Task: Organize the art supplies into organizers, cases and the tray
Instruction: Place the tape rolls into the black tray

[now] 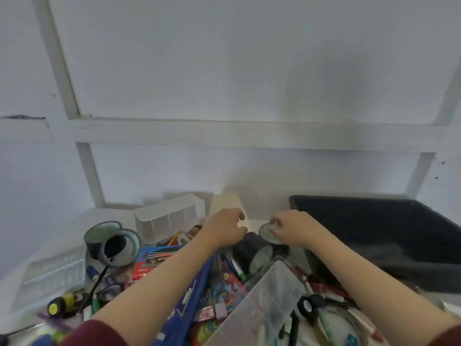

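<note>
White panelled wall (224, 71): fills upper part of view.

Black tray (374, 233): largest item, far R, back edge against wall.

Heap of art supplies (219, 285): covers near centre btwn both forearms; pens, markers, cards mixed, many too blurred to name.

Clear lidded case (264, 303): lies tilted on heap, near centre-R.

Blue pouch (189, 295): runs along L forearm, just beside clear lidded case.

Ribbed clear organizer (55, 273): far L, apart from heap.

Divided clear organizer (169, 218): upright at back, L of centre.

Cream box (228, 203): at back, just R of divided clear organizer.

Two tape rolls (112, 243): overlapping, on edge, in front of divided clear organizer.

Red pencil box (152, 260): flat, just R of two tape rolls.

Dark roll (249, 245): on its side, below and btwn the hands.

L hand (228, 227): fingers curled, right in front of cream box and above dark roll; whether it grips anything cannot be told (blur).

R hand (291, 227): fingers curled, tips pinching rim of pale roll.

Pale roll (265, 233): grey-green, tilted, btwn dark roll and black tray, just L of tray's near-L corner.
</note>
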